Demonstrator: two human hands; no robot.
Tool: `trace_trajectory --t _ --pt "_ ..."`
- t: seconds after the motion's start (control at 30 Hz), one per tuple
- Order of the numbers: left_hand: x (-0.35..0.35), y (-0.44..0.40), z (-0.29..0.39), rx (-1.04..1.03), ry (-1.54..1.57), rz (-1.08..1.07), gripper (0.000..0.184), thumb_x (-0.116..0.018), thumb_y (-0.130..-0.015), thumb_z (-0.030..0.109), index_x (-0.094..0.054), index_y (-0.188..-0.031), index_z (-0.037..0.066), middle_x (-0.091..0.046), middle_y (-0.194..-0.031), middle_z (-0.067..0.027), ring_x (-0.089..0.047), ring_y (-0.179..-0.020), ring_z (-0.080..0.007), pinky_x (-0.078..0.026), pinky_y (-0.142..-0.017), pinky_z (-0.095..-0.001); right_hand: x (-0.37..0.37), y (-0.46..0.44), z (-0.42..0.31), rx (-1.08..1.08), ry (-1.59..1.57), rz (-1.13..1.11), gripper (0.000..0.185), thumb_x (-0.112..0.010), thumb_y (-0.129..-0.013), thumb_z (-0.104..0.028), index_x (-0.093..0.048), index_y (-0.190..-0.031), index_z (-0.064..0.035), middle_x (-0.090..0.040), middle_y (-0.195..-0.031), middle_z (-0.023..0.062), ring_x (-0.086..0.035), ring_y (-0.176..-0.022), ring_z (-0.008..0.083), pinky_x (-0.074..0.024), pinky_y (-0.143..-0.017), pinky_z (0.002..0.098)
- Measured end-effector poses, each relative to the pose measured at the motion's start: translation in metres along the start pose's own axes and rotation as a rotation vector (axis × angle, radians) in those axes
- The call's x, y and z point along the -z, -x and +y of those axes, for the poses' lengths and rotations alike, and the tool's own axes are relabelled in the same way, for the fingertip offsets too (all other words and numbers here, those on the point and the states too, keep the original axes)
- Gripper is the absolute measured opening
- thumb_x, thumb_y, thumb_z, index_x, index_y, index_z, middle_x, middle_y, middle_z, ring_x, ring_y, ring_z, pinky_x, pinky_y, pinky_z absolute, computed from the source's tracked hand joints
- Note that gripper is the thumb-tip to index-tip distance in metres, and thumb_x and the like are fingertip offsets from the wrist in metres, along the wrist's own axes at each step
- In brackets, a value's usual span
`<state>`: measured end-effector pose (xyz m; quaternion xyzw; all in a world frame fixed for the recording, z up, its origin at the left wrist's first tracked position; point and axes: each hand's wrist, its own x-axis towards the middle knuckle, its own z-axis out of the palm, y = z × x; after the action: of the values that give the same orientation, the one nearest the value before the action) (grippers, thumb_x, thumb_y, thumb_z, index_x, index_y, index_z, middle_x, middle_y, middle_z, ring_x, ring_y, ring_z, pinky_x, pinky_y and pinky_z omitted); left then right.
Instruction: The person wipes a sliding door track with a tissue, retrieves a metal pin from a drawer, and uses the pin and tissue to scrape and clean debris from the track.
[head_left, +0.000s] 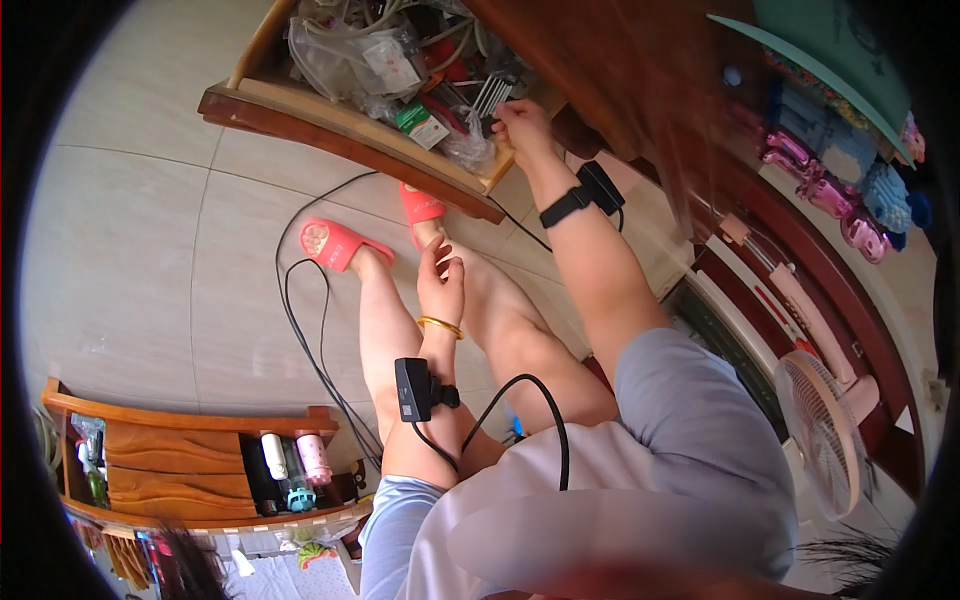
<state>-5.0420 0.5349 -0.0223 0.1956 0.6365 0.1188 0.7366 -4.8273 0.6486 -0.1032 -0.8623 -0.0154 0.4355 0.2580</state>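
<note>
My right hand (524,130) is inside the pulled-out wooden drawer (300,118), at its right end. Its fingers are curled closed at the end of a set of thin, parallel silver metal rods (490,97), whose exact kind I cannot make out. Close by lie a clear plastic bag (468,150), a green and white packet (421,124) and a red-handled tool (441,112). Over my legs hangs my left hand (440,285), its fingers loosely apart and holding nothing.
Bundled cables and plastic bags (340,50) fill the drawer's left part. A black cable (285,250) runs across the tiled floor near my red slippers (340,246). Lower left stands a wooden cabinet (180,480) with bottles; a pink fan (820,430) is at right.
</note>
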Motion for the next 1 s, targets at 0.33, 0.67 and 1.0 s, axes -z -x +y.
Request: trace_trajectory --t 0.33,0.67,1.0 --pt "-0.001 -0.002 0.002 0.004 0.006 -0.002 0.041 -0.052 -0.08 0.005 -0.046 -0.12 0.004 -0.056 -0.104 -0.012 -0.056 -0.084 -0.016 -0.046 -0.074 -0.0271 0.002 0.007 -0.001 0.027 -0.162 -0.007 0.015 -0.056 -0.083 -0.007 -0.052 -0.094 0.0031 -0.057 -0.08 0.0094 -0.06 -0.064 0.0165 -0.0467 -0.052 0.0234" --pt "-0.002 -0.002 0.007 0.003 -0.004 0.005 0.04 -0.052 -0.08 0.006 -0.046 -0.119 0.004 -0.057 -0.103 -0.0127 -0.056 -0.085 -0.0165 -0.046 -0.074 -0.0271 0.01 -0.004 -0.011 0.113 0.159 -0.168 0.013 -0.055 -0.083 -0.01 -0.052 -0.089 0.0018 -0.056 -0.074 0.0074 -0.06 -0.06 0.0137 -0.0447 -0.046 0.0238" --pt "-0.006 -0.006 0.009 -0.023 0.001 0.002 0.039 -0.052 -0.081 0.006 -0.046 -0.119 0.004 -0.056 -0.104 -0.0131 -0.056 -0.087 -0.0167 -0.047 -0.074 -0.0273 0.033 0.057 0.016 0.564 0.513 -0.17 0.007 -0.052 -0.082 -0.005 -0.05 -0.078 -0.0001 -0.053 -0.07 0.0096 -0.059 -0.057 0.0164 -0.0436 -0.052 0.0276"
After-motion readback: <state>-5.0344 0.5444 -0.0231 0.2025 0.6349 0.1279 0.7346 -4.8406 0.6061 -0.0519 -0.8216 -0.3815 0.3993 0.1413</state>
